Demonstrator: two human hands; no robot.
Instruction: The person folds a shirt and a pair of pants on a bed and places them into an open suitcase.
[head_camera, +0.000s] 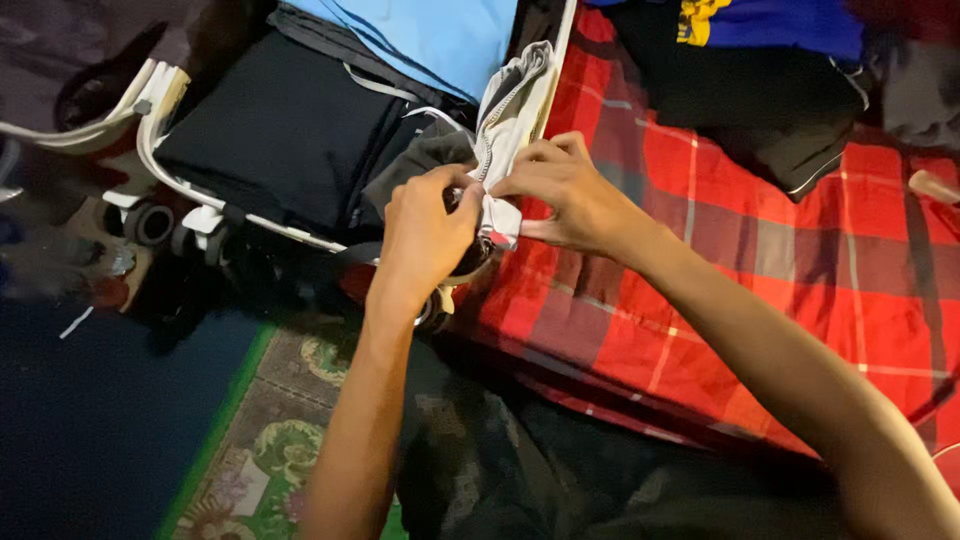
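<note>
An open black suitcase (285, 130) with white trim lies at the edge of a bed, packed with dark folded clothes. Its pale grey zippered flap (515, 95) stands up along the right side. My left hand (425, 235) pinches the lower end of that flap near the zipper. My right hand (565, 190) grips the same flap's edge from the right, fingers curled over the fabric. Both hands meet at the suitcase's near right corner. What sits under my fingers is hidden.
A red plaid bedspread (760, 250) covers the bed on the right. A light blue garment (440, 35) lies in the suitcase's far part. Dark clothes and a blue-and-yellow garment (770, 20) are piled at the top right. A green patterned rug (270, 440) lies below.
</note>
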